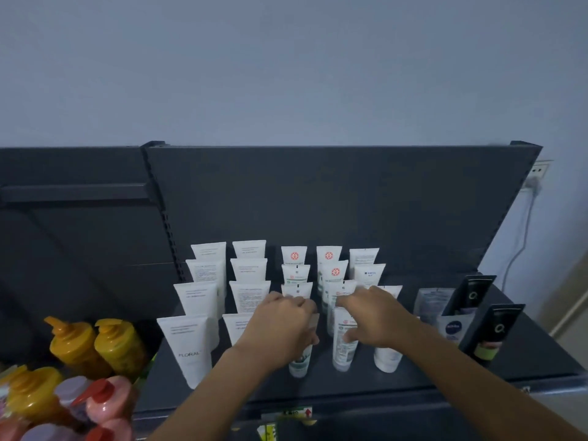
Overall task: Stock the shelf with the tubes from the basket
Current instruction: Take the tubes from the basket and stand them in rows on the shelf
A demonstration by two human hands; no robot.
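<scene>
Rows of white tubes stand cap-down on the dark shelf. My left hand is wrapped around a white tube with a green pattern at the front of the third row. My right hand grips the upper part of a white tube with red and green print at the front of the fourth row. Another white tube stands just right of it, partly behind my right wrist. No basket is in view.
Black tubes and a blue-labelled tube stand at the shelf's right end. Yellow pump bottles and pink and purple bottles crowd the lower left. The shelf's back panel rises behind the rows.
</scene>
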